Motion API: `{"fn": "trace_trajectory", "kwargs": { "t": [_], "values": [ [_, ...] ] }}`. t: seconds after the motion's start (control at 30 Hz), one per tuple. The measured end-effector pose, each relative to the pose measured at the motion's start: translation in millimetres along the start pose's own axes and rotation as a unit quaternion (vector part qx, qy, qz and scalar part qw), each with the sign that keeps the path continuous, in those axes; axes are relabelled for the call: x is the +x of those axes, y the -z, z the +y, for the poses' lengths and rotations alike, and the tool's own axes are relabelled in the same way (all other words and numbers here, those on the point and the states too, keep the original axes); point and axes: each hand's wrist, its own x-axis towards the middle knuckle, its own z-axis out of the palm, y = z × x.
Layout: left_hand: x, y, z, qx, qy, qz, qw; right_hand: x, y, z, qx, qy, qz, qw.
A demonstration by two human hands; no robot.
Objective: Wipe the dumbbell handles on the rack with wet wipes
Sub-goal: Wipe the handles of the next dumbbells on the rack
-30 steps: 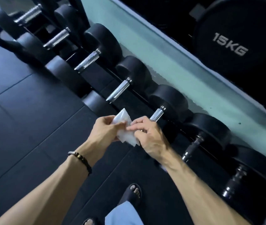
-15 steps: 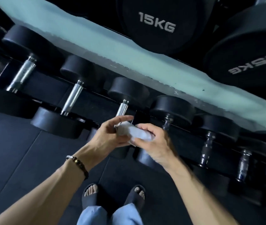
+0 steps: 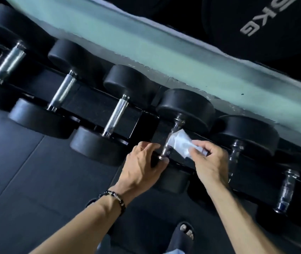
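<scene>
Because the handles are what the task wants cleaned, everything here gathers on one dumbbell in the row.

Target handle: the short chrome, knurled dumbbell handle [image 3: 171, 139] lies tilted between its two round black rubber heads, resting on the low black metal rack [image 3: 127, 118] along the pale green wall base.

Wipe: the crumpled white wet wipe [image 3: 181, 142] is laid against the right side of that handle, touching it about halfway along; likely placed there so it can be drawn over the metal.

Right hand: the right hand [image 3: 208, 162] pinches the wipe's near end between thumb and curled fingertips, the rest of the sheet fanning out toward the handle.

Left hand: the left hand [image 3: 144, 162] rests on the near black head just beside the handle's lower collar, fingers bent over its edge and holding nothing loose; I judge it steadies the dumbbell against rolling.

Neighbours: the bright chrome handle to the left [image 3: 115, 116] and the darker ones to the right stand untouched by either hand.

Progress: wiping of this handle seems only starting.
</scene>
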Motion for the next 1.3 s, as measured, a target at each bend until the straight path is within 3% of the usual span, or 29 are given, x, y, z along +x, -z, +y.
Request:
{"fn": "trace_trajectory", "kwargs": {
  "t": [0.07, 0.2, 0.3, 0.37, 0.47, 0.53, 0.7, 0.9, 0.93, 1.03, 1.07, 1.2, 1.23, 1.3],
  "values": [
    [-10, -27, -7, 0.020, 0.020, 0.025, 0.999, 18, -4, 10, -0.009, 0.056, -0.002, 0.998],
    [-14, -59, -22, 0.037, -0.022, 0.139, 0.989, 52, -24, 27, -0.090, 0.193, 0.015, 0.977],
    [-12, -61, -26, 0.032, -0.030, 0.156, 0.987, 63, -38, 44, -0.291, 0.357, 0.002, 0.888],
    [-12, -61, -26, 0.025, -0.030, 0.161, 0.986, 69, -35, 53, -0.347, 0.425, -0.028, 0.835],
    [-11, -64, -26, 0.030, -0.036, 0.177, 0.983, 76, -31, 54, -0.362, 0.455, -0.016, 0.814],
    [-11, -65, -28, 0.030, -0.039, 0.182, 0.982, 83, -37, 54, -0.384, 0.500, -0.020, 0.776],
    [-11, -66, -27, 0.029, -0.030, 0.178, 0.983, 93, -40, 58, -0.322, 0.587, -0.124, 0.732],
    [-11, -66, -26, 0.030, -0.033, 0.181, 0.982, 92, -23, 53, -0.333, 0.706, -0.235, 0.579],
    [-11, -66, -26, 0.029, -0.034, 0.180, 0.983, 103, -22, 50, -0.351, 0.699, -0.224, 0.582],
    [-11, -66, -26, 0.029, -0.025, 0.186, 0.982, 120, -24, 47, -0.367, 0.642, -0.148, 0.657],
    [-11, -67, -25, 0.030, -0.026, 0.190, 0.981, 116, -27, 51, -0.359, 0.642, -0.151, 0.660],
    [-11, -70, -24, 0.054, -0.027, 0.210, 0.976, 100, -33, 65, -0.315, 0.736, -0.260, 0.540],
    [-12, -70, -23, 0.056, -0.024, 0.209, 0.976, 106, -32, 63, -0.312, 0.743, -0.254, 0.535],
    [-14, -70, -22, 0.062, -0.013, 0.205, 0.977, 124, -36, 55, -0.324, 0.714, -0.212, 0.583]
  ]
}}
